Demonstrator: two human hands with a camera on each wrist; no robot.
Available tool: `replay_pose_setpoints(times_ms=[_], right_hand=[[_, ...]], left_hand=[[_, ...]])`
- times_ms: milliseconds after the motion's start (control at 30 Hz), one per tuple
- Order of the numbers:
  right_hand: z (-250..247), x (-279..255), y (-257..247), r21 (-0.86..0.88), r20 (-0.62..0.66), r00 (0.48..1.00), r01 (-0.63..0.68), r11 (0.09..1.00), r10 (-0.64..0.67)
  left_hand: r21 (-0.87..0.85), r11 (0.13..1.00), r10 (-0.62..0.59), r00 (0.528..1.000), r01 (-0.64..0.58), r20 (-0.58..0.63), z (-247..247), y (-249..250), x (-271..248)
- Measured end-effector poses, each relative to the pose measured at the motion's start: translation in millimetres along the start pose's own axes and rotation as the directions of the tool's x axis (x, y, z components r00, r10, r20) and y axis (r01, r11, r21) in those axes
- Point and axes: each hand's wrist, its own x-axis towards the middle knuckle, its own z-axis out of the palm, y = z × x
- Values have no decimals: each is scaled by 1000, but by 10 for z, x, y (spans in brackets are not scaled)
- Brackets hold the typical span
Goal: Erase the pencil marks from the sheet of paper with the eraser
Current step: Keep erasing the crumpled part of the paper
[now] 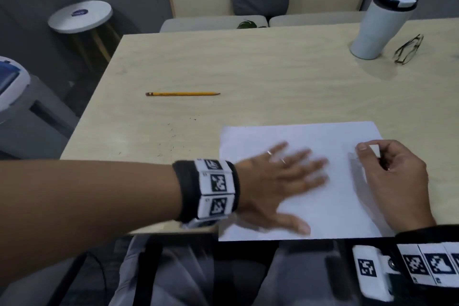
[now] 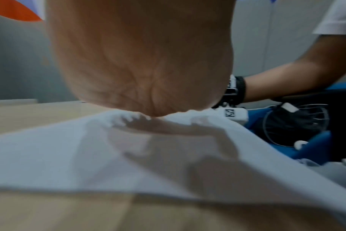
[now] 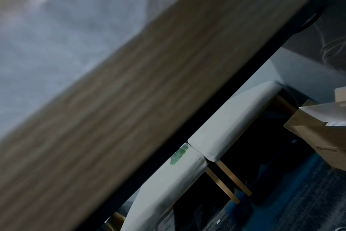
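Observation:
A white sheet of paper [image 1: 342,206] lies at the near edge of the pale wooden table [image 1: 248,69]. My left hand [image 1: 285,176] lies flat on the sheet's left half with its fingers spread, blurred by motion. In the left wrist view the palm [image 2: 140,54] presses the rumpled sheet [image 2: 89,156]. My right hand [image 1: 392,171] rests on the sheet's right side with curled fingers and pinches the small eraser [image 1: 382,161], which is mostly hidden. No clear pencil marks show on the paper.
A yellow pencil [image 1: 182,93] lies on the table to the far left of the sheet, with dark crumbs [image 1: 173,136] nearer. A white tumbler [image 1: 380,27] and folded glasses [image 1: 408,49] stand at the far right. Cushioned chairs [image 3: 227,125] sit beyond the table.

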Motion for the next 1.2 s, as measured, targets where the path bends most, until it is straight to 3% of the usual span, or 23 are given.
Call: replay_pose_setpoints(times_ms=[67, 100, 167, 233, 267, 300, 333, 367, 433, 467, 533, 667, 733, 800, 833, 867, 900, 967, 1033, 1100, 1200], right_hand=[[2, -5, 1, -14, 6, 1000, 3, 1000, -3], [1, -8, -1, -10, 10, 1000, 2, 1000, -2], [0, -17, -6, -3, 15, 1000, -7, 1000, 7], [3, -20, -6, 1, 19, 1000, -15, 1000, 15], [8, -19, -7, 7, 21, 1000, -15, 1000, 15], [14, -16, -9, 13, 24, 1000, -16, 1000, 15], [18, -12, -5, 13, 27, 1000, -14, 1000, 14], [21, -7, 0, 5, 30, 1000, -9, 1000, 9], [19, -8, 27, -18, 32, 999, 4, 1000, -3], [18, -11, 32, -21, 33, 999, 6, 1000, -6], [20, -24, 26, -19, 38, 999, 8, 1000, -7], [30, -45, 5, -15, 49, 999, 18, 1000, -17], [24, -51, 5, -11, 66, 998, 17, 1000, -16], [12, -56, 5, -46, 89, 996, 9, 999, -5], [1, -60, -3, -81, 95, 996, 6, 997, 2], [-8, -66, -14, -116, 96, 995, 5, 993, 7], [-15, -70, -17, -141, 93, 996, 4, 990, 9], [-20, -82, -42, -161, 79, 997, -2, 987, 15], [-6, -98, -67, -170, 69, 998, 0, 985, 12], [14, -112, -101, -168, 65, 998, 4, 986, 7], [10, -109, -75, -184, 54, 998, -12, 983, 22]], left_hand=[[-14, 996, 83, 996, -83, 18, 32, 57, 139], [-39, 999, 32, 999, -31, 32, 24, 23, 184], [-60, 977, -199, 977, 204, 80, -2, -134, 221], [-19, 868, -489, 860, 497, 148, -52, -342, 220], [-1, 804, -587, 792, 595, 167, -94, -406, 223], [-12, 773, -625, 764, 635, 160, -142, -429, 245], [-53, 793, -597, 792, 607, 128, -181, -409, 292], [-105, 851, -509, 857, 515, 79, -209, -351, 355], [-148, 955, -258, 966, 256, 3, -206, -175, 486], [-140, 974, -178, 984, 178, 9, -178, -100, 541], [-179, 960, -207, 976, 215, 63, -114, -56, 593], [-268, 831, -481, 871, 488, 96, -26, -279, 371], [-185, 744, -626, 766, 642, 146, -7, -442, 150], [-72, 631, -749, 631, 773, 204, -34, -552, -17], [-46, 600, -776, 595, 799, 208, -63, -561, -42], [-58, 607, -773, 606, 792, 187, -88, -541, -24], [-105, 656, -734, 664, 747, 143, -110, -496, 29], [-216, 810, -550, 834, 545, 41, -125, -357, 215], [-242, 912, -345, 939, 332, -10, -115, -200, 443], [-240, 935, -261, 965, 260, 30, -115, -96, 625], [-272, 910, -294, 949, 314, 112, -105, -49, 643]])
